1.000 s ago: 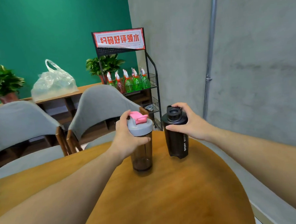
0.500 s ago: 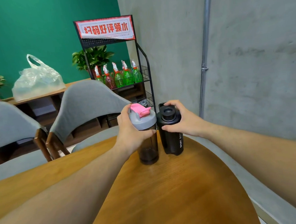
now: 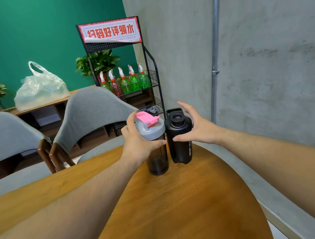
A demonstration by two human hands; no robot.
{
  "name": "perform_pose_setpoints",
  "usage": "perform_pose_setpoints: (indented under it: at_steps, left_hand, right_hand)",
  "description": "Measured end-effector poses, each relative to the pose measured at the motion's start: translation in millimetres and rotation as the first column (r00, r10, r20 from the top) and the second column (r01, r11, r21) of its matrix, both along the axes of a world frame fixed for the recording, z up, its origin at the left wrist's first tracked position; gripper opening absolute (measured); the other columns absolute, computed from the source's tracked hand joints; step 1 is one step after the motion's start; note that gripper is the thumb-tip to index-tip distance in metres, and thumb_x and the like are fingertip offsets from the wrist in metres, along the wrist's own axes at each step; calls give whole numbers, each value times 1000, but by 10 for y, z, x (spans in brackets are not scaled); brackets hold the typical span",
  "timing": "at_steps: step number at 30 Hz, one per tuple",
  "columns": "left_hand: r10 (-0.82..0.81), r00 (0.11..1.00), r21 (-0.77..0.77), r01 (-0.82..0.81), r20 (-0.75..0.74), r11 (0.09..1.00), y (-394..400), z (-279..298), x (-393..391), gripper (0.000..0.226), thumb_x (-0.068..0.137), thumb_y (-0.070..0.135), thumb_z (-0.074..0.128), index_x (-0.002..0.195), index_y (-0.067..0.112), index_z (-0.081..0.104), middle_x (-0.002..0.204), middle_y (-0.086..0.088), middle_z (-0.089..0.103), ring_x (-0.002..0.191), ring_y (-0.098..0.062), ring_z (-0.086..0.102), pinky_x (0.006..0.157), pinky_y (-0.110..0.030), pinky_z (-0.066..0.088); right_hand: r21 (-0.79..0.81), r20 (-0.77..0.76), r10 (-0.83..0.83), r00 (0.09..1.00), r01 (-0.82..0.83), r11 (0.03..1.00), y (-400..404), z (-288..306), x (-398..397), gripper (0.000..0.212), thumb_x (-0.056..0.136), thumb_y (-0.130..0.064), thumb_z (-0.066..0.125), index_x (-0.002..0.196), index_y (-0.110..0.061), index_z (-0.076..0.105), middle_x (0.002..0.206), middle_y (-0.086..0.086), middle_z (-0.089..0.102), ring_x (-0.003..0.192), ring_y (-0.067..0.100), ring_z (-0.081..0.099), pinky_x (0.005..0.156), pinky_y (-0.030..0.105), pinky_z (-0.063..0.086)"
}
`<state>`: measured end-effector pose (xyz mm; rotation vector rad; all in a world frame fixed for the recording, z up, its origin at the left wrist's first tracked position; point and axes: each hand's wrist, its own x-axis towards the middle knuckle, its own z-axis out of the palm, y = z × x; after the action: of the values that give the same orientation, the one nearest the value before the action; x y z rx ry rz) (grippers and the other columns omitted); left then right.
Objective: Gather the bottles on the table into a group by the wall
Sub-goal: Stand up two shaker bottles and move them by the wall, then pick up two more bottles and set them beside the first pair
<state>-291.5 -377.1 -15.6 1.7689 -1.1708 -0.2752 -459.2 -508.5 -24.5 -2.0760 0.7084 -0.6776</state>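
Note:
Two bottles stand upright side by side at the far end of the wooden table [image 3: 184, 200], close to the grey concrete wall [image 3: 269, 67]. The smoky see-through shaker bottle [image 3: 155, 145] has a grey lid with a pink flip cap. My left hand [image 3: 137, 140] is wrapped around its upper part. Right beside it, touching or almost touching, stands the black sport bottle [image 3: 180, 138]. My right hand [image 3: 195, 128] hovers around that bottle's top with fingers spread, a gap showing between thumb, fingers and bottle.
Two grey padded chairs [image 3: 91, 119] stand at the table's far left side. Behind them are a black wire rack [image 3: 151, 86] with green spray bottles, a plastic bag [image 3: 40, 87] on a wooden shelf, and potted plants. A metal pipe [image 3: 214, 58] runs down the wall.
Both bottles have come together and now stand on the table by the wall. My right hand has opened and let go of the black bottle; my left hand still grips the shaker.

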Motion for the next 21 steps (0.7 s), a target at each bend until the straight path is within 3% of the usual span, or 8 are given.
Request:
perform_pose_setpoints:
  at_steps: [4, 7, 11, 14, 17, 19, 21]
  left_hand:
    - [-22, 1000, 31, 22, -10, 999, 111, 131, -27, 120, 62, 25, 94, 153, 31, 17, 152, -6, 24, 124, -10, 32, 107, -30, 32]
    - [-29, 1000, 35, 29, 12, 999, 230, 249, 2, 109, 70, 34, 89, 154, 28, 20, 156, -4, 21, 128, -10, 31, 100, -25, 29]
    - [18, 999, 26, -19, 39, 999, 517, 503, 93, 79, 86, 41, 73, 149, 30, 27, 155, -7, 26, 137, -25, 38, 103, -35, 39]
    - [58, 998, 33, -59, 30, 998, 859, 686, 196, 62, 91, 37, 67, 142, 30, 32, 145, -6, 38, 114, -20, 52, 82, -32, 49]
    - [87, 996, 68, -89, 24, 994, 1285, 860, 277, 41, 94, 34, 62, 129, 26, 44, 128, -2, 51, 95, -15, 58, 63, -26, 43]
    - [97, 995, 111, -99, 18, 989, 1602, 968, 338, 27, 95, 34, 61, 118, 24, 52, 110, 0, 60, 82, -13, 58, 61, -27, 42]
    - [80, 997, 150, -78, -11, 986, 1950, 1034, 421, 18, 94, 35, 61, 109, 28, 55, 103, -3, 66, 80, -16, 61, 66, -31, 47]
  right_hand:
    - [-43, 3, -54, 999, 54, 998, 138, 159, -80, 108, 75, -31, 86, 152, -43, 11, 164, -1, 14, 147, 25, 25, 105, 31, 29]
    - [-90, 23, -66, 998, 68, 994, 270, 327, -127, 102, 77, -36, 83, 151, -44, 14, 164, -3, 14, 147, 23, 23, 107, 34, 28]
    - [-212, 40, -49, 998, 56, 976, 536, 640, -111, 83, 85, -40, 75, 150, -40, 24, 162, -6, 22, 145, 15, 25, 105, 29, 24]
    - [-275, 24, 3, 1000, 4, 961, 830, 822, -6, 71, 89, -43, 68, 148, -40, 28, 158, -5, 30, 141, 14, 32, 108, 31, 30]
    - [-311, -18, 84, 996, -86, 946, 1205, 959, 138, 60, 92, -39, 64, 144, -42, 33, 150, -7, 41, 133, 10, 41, 107, 33, 38]
    - [-352, -51, 142, 988, -151, 924, 1477, 1024, 240, 58, 92, -37, 62, 143, -42, 36, 148, -9, 43, 132, 8, 43, 106, 34, 41]
    - [-387, -79, 195, 978, -211, 898, 1776, 1069, 351, 57, 92, -37, 62, 143, -43, 37, 147, -11, 45, 131, 6, 43, 105, 31, 40]
